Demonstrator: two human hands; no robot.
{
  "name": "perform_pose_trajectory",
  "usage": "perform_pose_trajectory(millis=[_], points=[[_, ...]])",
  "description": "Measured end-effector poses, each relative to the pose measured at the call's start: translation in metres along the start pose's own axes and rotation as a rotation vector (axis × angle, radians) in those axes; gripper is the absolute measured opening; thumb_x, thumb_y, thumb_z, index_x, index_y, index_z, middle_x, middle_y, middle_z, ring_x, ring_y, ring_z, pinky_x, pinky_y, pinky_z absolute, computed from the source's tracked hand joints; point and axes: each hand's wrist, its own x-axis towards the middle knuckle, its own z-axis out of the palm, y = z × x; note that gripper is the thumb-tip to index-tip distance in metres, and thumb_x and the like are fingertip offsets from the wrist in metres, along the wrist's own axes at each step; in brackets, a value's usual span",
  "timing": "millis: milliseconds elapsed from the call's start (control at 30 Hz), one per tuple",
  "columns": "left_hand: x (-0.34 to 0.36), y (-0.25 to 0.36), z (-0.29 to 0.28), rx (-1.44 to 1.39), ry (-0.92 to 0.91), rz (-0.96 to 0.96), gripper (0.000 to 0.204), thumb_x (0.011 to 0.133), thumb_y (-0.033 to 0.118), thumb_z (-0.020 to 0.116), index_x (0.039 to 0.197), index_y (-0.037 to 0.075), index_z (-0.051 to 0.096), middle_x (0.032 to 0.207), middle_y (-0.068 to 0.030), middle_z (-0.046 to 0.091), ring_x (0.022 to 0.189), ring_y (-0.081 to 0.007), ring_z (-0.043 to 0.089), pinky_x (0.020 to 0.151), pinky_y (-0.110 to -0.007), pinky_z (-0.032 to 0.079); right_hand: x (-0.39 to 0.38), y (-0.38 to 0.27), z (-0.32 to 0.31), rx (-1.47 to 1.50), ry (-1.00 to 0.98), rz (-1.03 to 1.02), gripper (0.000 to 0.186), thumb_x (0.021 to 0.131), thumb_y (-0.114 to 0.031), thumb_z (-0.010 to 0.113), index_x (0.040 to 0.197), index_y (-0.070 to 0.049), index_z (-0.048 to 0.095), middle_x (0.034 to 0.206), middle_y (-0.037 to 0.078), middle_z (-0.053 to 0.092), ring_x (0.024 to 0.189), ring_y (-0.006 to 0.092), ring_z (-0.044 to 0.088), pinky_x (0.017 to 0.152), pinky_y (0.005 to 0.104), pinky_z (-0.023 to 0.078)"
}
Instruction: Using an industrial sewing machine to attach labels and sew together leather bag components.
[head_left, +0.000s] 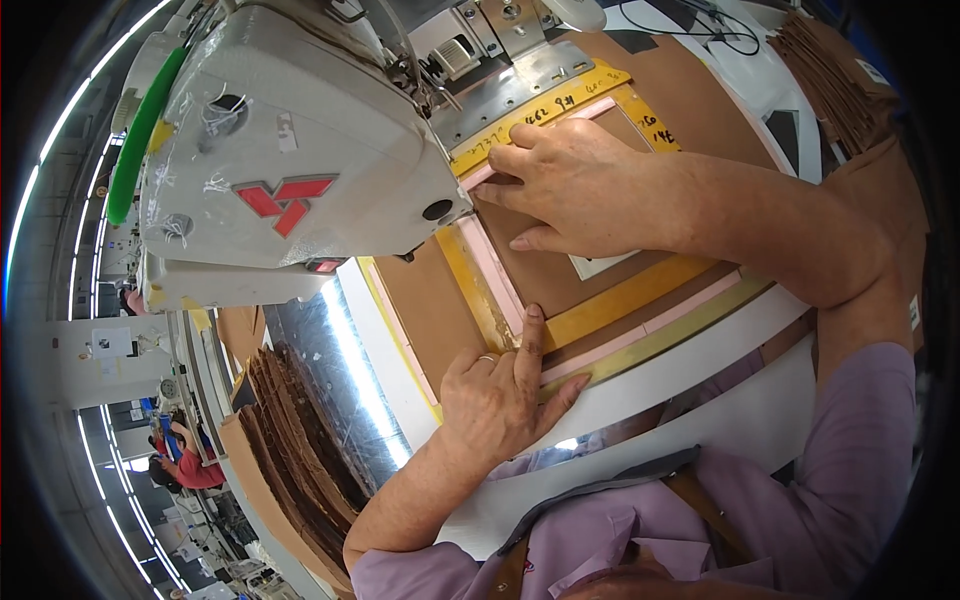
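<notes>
My right hand (565, 185) lies over a brown panel (530, 272) inside a yellow template frame (625, 298), fingers spread and bent near its upper pink strip, beside the machine head. My left hand (500, 400) is open at the frame's lower left corner, index finger pressed near the end of another pink strip (488, 265), thumb out on the outer edge. A white rectangle (600, 266) shows partly under my right hand. A metal clamp plate (510, 90) spans the frame's top bar.
A large white sewing machine (290, 130) with a red emblem fills the upper left. Stacks of brown pieces (300, 440) lie at lower left and upper right (820, 80). Black cable (740, 35) loops at the top right. A co-worker in red (190, 465) is in the background left.
</notes>
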Motion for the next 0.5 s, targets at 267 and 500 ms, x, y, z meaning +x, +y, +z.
perform_pose_trajectory(millis=[267, 500], points=[[0.002, 0.006, -0.010, -0.005, 0.019, 0.046, 0.071, 0.083, 0.045, 0.080, 0.129, -0.006, 0.061, 0.067, -0.0027, 0.059, 0.053, -0.0179, 0.055, 0.059, -0.033, 0.041, -0.015, -0.012, 0.003, 0.015, 0.027, -0.037, 0.055, 0.100, -0.050, 0.056, 0.128, -0.002, 0.066, 0.125, 0.011, 0.060, 0.118, 0.0246, 0.057, 0.087, 0.0384, 0.055], [0.051, -0.024, -0.008, -0.139, 0.100, 0.017, 0.057, 0.080, 0.045, 0.080, 0.110, 0.000, 0.063, 0.119, -0.0195, 0.059, 0.107, -0.0354, 0.060, 0.090, -0.044, 0.046, -0.017, -0.013, 0.006, 0.025, 0.036, -0.046, 0.050, 0.097, -0.045, 0.063, 0.125, -0.003, 0.067, 0.122, 0.011, 0.060, 0.118, 0.0238, 0.057, 0.084, 0.0357, 0.057]])
